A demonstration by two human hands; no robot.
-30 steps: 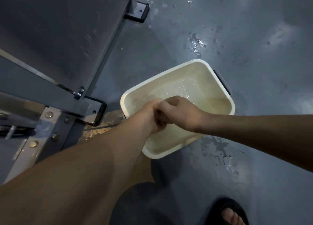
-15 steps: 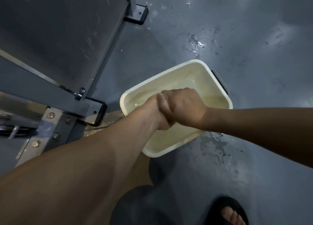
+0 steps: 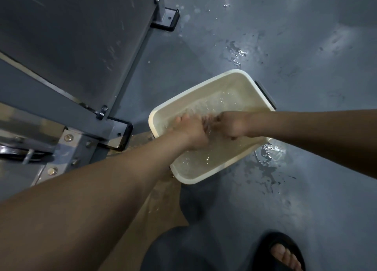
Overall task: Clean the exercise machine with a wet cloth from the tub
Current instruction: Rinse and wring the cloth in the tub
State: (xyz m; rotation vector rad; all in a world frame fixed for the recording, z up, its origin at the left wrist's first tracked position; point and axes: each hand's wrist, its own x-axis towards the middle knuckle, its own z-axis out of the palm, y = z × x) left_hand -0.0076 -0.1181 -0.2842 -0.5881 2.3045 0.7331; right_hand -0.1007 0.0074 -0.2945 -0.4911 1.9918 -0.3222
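Observation:
A white rectangular tub (image 3: 201, 88) holding rippling water sits on the grey floor. Over its middle, my left hand (image 3: 192, 132) and my right hand (image 3: 230, 124) are both curled into fists, knuckles nearly touching. They grip a wet cloth (image 3: 207, 123) of which only a blurred bit shows between them; the rest is hidden inside the fists. Water splashes just beyond the hands. The exercise machine's grey frame (image 3: 61, 99) and dark panel (image 3: 71, 36) stand to the left of the tub.
A bolted base plate (image 3: 120, 136) of the machine lies close to the tub's left corner, another foot bracket (image 3: 167, 19) farther back. Puddles (image 3: 267, 162) wet the floor right of the tub. My sandalled foot (image 3: 283, 252) is at bottom right.
The fists have drawn slightly apart and twisted; the right hand no longer overlaps the left. Water in the tub ripples and splashes more than before.

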